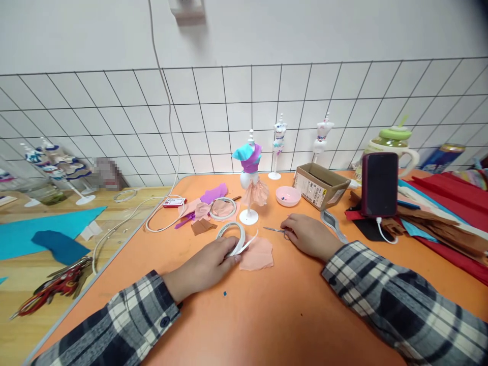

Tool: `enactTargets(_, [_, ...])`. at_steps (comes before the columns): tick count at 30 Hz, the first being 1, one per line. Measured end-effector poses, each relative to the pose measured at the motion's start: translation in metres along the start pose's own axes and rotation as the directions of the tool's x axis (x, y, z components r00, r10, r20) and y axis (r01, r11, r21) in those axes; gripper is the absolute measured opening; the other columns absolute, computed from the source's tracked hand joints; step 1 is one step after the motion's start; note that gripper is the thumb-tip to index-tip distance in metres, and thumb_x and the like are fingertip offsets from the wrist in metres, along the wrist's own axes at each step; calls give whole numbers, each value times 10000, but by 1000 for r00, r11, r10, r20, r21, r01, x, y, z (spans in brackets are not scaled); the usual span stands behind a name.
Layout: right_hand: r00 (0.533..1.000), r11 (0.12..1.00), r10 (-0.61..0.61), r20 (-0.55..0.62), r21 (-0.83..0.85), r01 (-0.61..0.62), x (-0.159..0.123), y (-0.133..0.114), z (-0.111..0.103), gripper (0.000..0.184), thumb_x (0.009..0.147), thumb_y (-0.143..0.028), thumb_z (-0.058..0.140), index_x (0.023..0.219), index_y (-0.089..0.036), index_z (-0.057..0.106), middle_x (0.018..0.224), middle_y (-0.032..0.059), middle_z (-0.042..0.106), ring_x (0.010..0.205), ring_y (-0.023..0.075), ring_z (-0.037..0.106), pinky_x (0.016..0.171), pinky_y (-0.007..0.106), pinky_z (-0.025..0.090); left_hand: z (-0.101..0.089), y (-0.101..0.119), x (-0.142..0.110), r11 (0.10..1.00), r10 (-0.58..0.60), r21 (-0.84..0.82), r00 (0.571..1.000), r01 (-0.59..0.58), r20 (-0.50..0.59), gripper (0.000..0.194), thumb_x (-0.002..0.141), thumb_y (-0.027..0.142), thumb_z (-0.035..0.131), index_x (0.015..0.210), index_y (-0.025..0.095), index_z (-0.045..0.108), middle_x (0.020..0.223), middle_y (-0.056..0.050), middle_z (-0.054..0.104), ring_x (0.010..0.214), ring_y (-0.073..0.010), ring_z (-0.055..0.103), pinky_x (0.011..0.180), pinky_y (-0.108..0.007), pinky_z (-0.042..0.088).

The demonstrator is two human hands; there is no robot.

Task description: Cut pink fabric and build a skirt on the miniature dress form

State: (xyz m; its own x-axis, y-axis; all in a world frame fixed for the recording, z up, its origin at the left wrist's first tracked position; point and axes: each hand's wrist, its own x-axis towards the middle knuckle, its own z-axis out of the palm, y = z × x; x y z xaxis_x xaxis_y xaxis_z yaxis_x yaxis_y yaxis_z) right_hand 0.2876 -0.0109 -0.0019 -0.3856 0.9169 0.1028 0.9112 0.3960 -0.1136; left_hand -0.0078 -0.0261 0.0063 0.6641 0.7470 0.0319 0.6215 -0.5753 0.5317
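My left hand [213,259] is closed on a roll of white tape [242,238], whose loose end sticks out to the right. Under that end, a piece of peach crepe paper [259,254] lies on the orange table mat. My right hand [310,235] rests on the mat, its fingers curled over the handles of small scissors [275,230] with the blades pointing left. Just beyond both hands stands a small white dress form [249,180], wrapped in turquoise and purple paper on top, with a gathered peach piece at its lower right side.
Paper scraps [214,194] and another tape roll [223,208] lie left of the dress form. Behind are a pink dish [288,197], a cardboard box [322,185] and two more dress forms. A phone [379,184] stands at right by coloured paper. Red-handled pliers [57,287] lie far left.
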Motion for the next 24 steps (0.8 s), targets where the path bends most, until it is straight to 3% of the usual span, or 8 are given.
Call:
enactTargets(5, [992,996,44,117,-77,-35,-4,-9,-10,239,914,-116,446,976,-173,670,987,102,649,879,212,628,676,293,378,2,-2,1,998,-45,39,999,45,15,188,960,353,415,900,198,502,875,-31,544,776,-184,492,718,-313,431])
enactTargets(9, [985,990,116,124,-99,-104,-5,-16,-10,206,917,-127,452,930,-155,656,914,108,658,825,215,635,652,292,375,3,2,1,1000,-13,-4,1000,13,-2,174,965,335,415,912,198,509,907,-34,565,815,-191,513,746,-319,430])
enactTargets(12, [993,993,114,38,-41,-112,-4,-16,-5,211,946,-212,455,1016,-172,649,960,93,658,886,204,632,704,284,400,2,4,3,997,29,-70,997,-34,-65,169,976,309,395,1006,198,519,987,-48,581,880,-195,530,795,-321,436])
enactTargets(15, [999,999,-3,-41,51,5,-2,-18,2,239,963,-247,444,1060,-204,657,982,65,665,910,186,627,752,281,419,0,3,4,994,15,-103,994,-26,-107,171,973,297,400,1038,193,519,996,-51,579,894,-195,531,808,-318,441])
enactTargets(18, [994,991,-103,-31,84,105,-5,-21,6,267,960,-218,435,1077,-240,674,978,48,679,897,180,635,738,282,438,0,0,3,992,-10,-127,993,-5,-121,190,970,318,409,1045,191,529,971,-49,592,878,-198,538,791,-315,448])
enactTargets(20, [982,987,-115,-149,93,130,-12,-17,4,299,971,-235,415,1162,-257,645,1056,55,677,951,183,633,776,287,456,-1,-1,2,991,-7,-133,991,-11,-131,213,969,341,408,1050,192,536,960,-49,599,865,-200,541,778,-314,452])
enactTargets(22, [912,993,-78,-402,50,107,-22,-5,-3,327,978,-294,404,1240,-250,594,1147,79,654,1044,207,608,882,320,451,0,-2,1,991,1,-135,993,-17,-122,230,971,357,398,1038,190,542,948,-48,599,851,-198,539,768,-312,453])
enactTargets(24, [758,998,12,-653,-38,-48,-34,15,-13,341,940,-360,466,1240,-235,568,1135,106,645,1072,255,593,974,390,414,0,-1,0,990,-7,-142,994,-8,-108,230,974,354,388,1021,187,540,939,-45,594,840,-193,536,765,-308,449])
